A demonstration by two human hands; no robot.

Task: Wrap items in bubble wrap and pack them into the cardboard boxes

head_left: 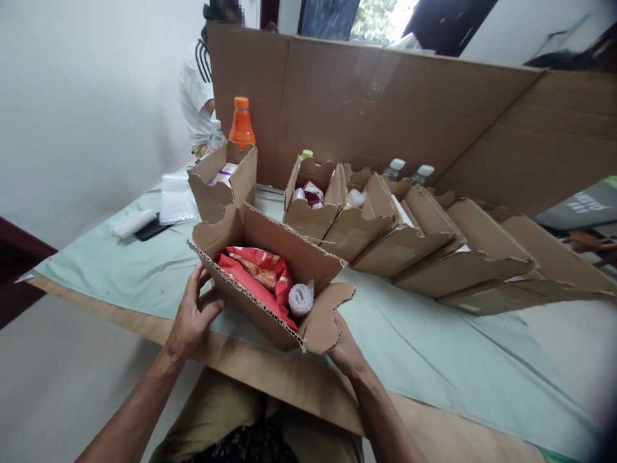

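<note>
A cardboard box (pixel 270 321), open at the top and with wavy-cut ends, stands at the near edge of the table in front of me. Inside lie a red snack packet (pixel 258 276) and a roll of bubble wrap (pixel 301 299). My left hand (pixel 193 315) holds the box's left end, its thumb along the near side and some fingers hidden behind the cardboard. At the right end, my right hand (pixel 344 347) grips the box; its fingers are mostly hidden by the end flap.
Several similar boxes (pixel 311 222) line the table's back, with another box (pixel 226 196) at back left. A tall cardboard screen (pixel 376 109) rises behind them. Plastic bags (pixel 177 198), a white roll (pixel 134 222) and an orange bottle (pixel 241 125) are left. A person (pixel 195 90) is beyond.
</note>
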